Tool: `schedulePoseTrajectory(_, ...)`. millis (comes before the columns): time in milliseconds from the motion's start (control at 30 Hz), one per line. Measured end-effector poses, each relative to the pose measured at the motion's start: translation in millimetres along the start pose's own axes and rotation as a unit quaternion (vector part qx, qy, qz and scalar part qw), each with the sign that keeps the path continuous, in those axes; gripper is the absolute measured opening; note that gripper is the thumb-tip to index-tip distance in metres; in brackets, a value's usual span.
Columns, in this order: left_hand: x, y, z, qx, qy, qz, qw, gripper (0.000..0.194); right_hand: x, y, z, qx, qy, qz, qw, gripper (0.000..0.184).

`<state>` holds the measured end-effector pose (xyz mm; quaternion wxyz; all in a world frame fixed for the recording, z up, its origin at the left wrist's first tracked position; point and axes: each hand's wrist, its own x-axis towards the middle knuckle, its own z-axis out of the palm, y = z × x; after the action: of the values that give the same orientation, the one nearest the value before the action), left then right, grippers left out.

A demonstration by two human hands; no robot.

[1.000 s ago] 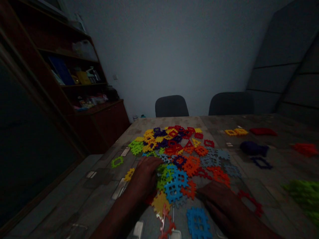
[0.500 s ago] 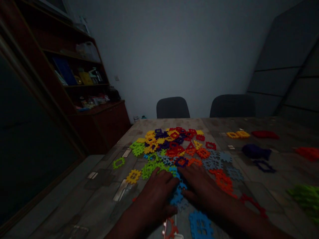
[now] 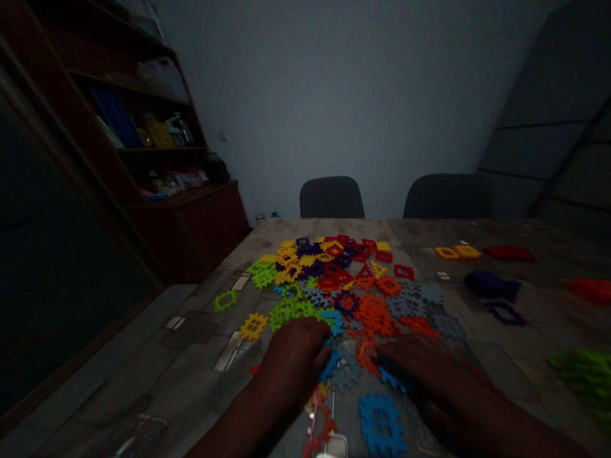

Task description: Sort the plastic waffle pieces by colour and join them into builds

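Note:
My left hand (image 3: 296, 351) rests low over the table with its fingers curled. A blue toothed plastic tile (image 3: 327, 364) is under its fingertips and thumb; part of it is hidden. To the right, my right hand (image 3: 420, 366) is closed over another blue tile (image 3: 392, 379), with only an edge showing. Orange tiles (image 3: 366, 353) lie by the right fingertips, and a grey toothed tile (image 3: 345, 372) sits between the hands. Nearer me is a blue window-shaped tile (image 3: 382, 423). Just beyond the left fingers are light-blue (image 3: 334, 321) and green tiles (image 3: 290, 313).
A heap of yellow, purple and red tiles (image 3: 329, 261) spreads across the table (image 3: 191, 375). At right lie a purple bundle (image 3: 491, 286), red pieces (image 3: 510, 253) and a green pile (image 3: 585, 378). Two chairs (image 3: 331, 197) stand behind the table, shelves (image 3: 157, 149) at left.
My right hand has moved right and toward me, away from the left, with a blue tile under it. The left hand has shifted slightly. More orange and grey tiles now show between them.

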<state>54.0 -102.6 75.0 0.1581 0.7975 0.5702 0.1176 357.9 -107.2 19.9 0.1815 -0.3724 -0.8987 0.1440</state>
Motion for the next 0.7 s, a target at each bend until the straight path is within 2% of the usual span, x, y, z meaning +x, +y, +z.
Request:
schedulePoseTrajectory(67,1.5,0.3,1.5,-0.028,0.015,-0.018,0.999,0.013,-11.7,4.7,4.2,-0.004,0.014,0.012,1.000,0.073)
schedulePoseTrajectory(167,2.5,2.0,2.4,-0.057,0.027,-0.031,0.998,0.017,-12.4,-0.5,6.0,-0.036,0.057,0.073,0.995,0.055)
schedulePoseTrajectory(233,1.9,1.5,1.1,-0.063,0.021,-0.032,0.997,0.015,-7.2,-7.5,7.5,-0.066,0.051,0.109,0.991,0.058)
schedulePoseTrajectory(333,-0.6,-5.1,-4.8,-0.063,0.009,-0.028,0.998,0.011,0.0,-14.7,12.2,-0.095,0.012,0.126,0.987,0.071)
schedulePoseTrajectory(433,-4.0,-16.0,-12.7,-0.068,-0.018,0.014,0.997,0.007,3.8,-13.9,16.8,-0.101,0.014,0.121,0.987,0.067)
schedulePoseTrajectory(467,-5.3,-19.3,-14.8,-0.073,-0.035,0.035,0.996,0.010,4.3,-12.2,17.5,-0.098,0.018,0.118,0.988,0.065)
schedulePoseTrajectory(567,-9.3,-25.6,-16.6,-0.096,-0.088,0.087,0.988,0.042,3.4,-6.9,16.7,-0.089,0.031,0.112,0.989,0.069)
schedulePoseTrajectory(633,-12.0,-27.4,-14.4,-0.106,-0.099,0.107,0.984,0.059,0.1,-6.2,14.0,-0.083,0.044,0.105,0.990,0.070)
schedulePoseTrajectory(700,-14.4,-28.7,-10.9,-0.107,-0.097,0.128,0.981,0.067,-4.3,-9.9,10.7,-0.080,0.063,0.089,0.991,0.069)
